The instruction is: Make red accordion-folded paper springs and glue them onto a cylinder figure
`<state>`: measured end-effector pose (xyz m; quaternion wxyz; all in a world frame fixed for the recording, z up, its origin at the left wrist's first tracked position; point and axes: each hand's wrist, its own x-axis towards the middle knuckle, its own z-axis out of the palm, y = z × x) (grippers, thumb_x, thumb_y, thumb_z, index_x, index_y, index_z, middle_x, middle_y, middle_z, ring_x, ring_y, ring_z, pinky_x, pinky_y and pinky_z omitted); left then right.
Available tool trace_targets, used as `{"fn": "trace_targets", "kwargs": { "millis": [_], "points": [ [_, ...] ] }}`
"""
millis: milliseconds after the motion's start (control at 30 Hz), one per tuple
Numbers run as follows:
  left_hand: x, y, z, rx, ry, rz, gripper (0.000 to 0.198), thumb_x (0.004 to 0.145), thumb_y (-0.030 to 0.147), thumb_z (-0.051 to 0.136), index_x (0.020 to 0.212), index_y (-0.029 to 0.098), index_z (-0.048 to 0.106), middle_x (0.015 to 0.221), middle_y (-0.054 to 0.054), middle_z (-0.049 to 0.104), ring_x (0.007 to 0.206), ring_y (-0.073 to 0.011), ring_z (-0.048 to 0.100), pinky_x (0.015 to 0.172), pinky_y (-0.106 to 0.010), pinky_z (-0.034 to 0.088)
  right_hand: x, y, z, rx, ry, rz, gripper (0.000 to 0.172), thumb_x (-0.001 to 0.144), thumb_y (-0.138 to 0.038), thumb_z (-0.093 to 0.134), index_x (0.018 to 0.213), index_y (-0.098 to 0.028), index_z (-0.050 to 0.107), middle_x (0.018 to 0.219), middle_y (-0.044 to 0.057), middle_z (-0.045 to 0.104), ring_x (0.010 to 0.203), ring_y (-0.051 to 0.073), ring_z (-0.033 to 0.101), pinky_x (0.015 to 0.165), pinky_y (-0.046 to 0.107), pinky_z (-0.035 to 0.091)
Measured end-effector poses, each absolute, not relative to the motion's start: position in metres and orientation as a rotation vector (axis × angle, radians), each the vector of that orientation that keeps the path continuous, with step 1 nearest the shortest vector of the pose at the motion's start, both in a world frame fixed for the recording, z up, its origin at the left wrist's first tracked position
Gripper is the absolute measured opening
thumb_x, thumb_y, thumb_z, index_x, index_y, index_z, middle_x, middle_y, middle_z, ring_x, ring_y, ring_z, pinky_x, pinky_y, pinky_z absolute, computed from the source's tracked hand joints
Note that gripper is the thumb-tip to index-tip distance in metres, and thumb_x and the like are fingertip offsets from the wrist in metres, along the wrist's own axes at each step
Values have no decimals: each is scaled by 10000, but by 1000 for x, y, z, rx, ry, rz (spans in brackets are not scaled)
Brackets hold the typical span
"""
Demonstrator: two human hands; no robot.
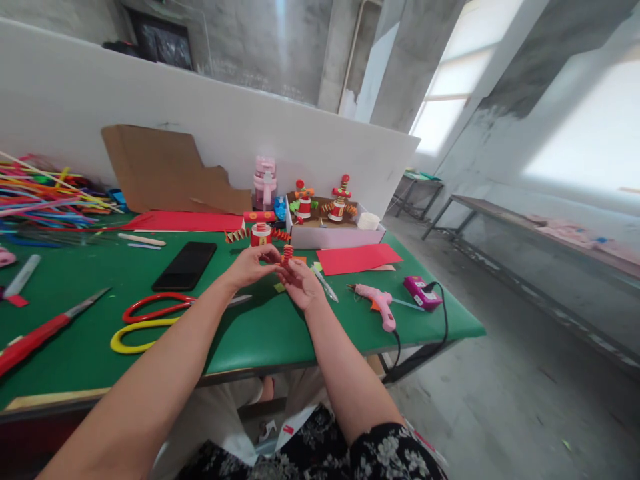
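Observation:
Between my two hands, over the green table (260, 340), is a small folded red-and-orange paper strip (287, 255). My left hand (256, 265) pinches it from the left side. My right hand (301, 281) holds its lower end with curled fingers. Just behind my hands stands a red-and-white paper figure (261, 233) with folded paper arms spread to both sides. A red roll (259, 216) shows right above this figure. A silver pen (325, 283) lies by my right hand, and small green and orange paper pieces lie close by.
Scissors (145, 323), a black phone (185, 265) and a red-handled blade (45, 330) lie left. A pink glue gun (380, 303), its cord and a purple box (423, 292) are right. Behind are red paper (357, 259), a box (330, 237) with two figures, and a pink bottle (265, 183).

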<state>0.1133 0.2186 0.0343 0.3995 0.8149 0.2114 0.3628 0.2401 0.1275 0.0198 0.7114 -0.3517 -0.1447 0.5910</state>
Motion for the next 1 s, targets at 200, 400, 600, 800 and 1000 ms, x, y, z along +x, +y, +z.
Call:
{"fn": "trace_targets", "kwargs": {
  "millis": [200,400,600,800,1000],
  "points": [
    [110,224,34,2094,574,907,394,705,590,659,738,197,655,705,-13,683,683,-177,597,683,-298,482,242,127,20,-763,-315,1298,151,761,-107,702,746,-214,597,709,-30,730,701,122,698,719,250,554],
    [106,228,37,1906,615,966,405,810,549,589,911,173,698,841,-58,728,798,-198,650,727,-309,511,241,126,20,-800,-363,1322,108,796,-119,663,762,-206,607,736,-13,740,678,112,692,693,228,538],
    [101,219,43,1746,405,748,601,738,453,737,1267,204,600,1215,-118,679,1099,-244,634,914,-382,512,240,126,17,-880,-477,1397,123,759,-194,752,804,-199,638,707,-25,717,618,101,671,653,218,539],
    [95,221,45,1801,460,675,517,649,433,806,1095,196,696,1062,-82,737,972,-239,675,889,-388,529,237,126,19,-919,-473,1400,109,811,-251,733,822,-188,644,643,-22,694,566,94,649,616,200,526],
    [98,222,42,1884,487,749,492,646,491,789,1019,178,718,958,-79,749,892,-238,677,838,-382,540,242,130,17,-938,-403,1441,401,927,-551,503,830,-182,628,661,22,698,570,143,665,623,274,543]
  ]
}}
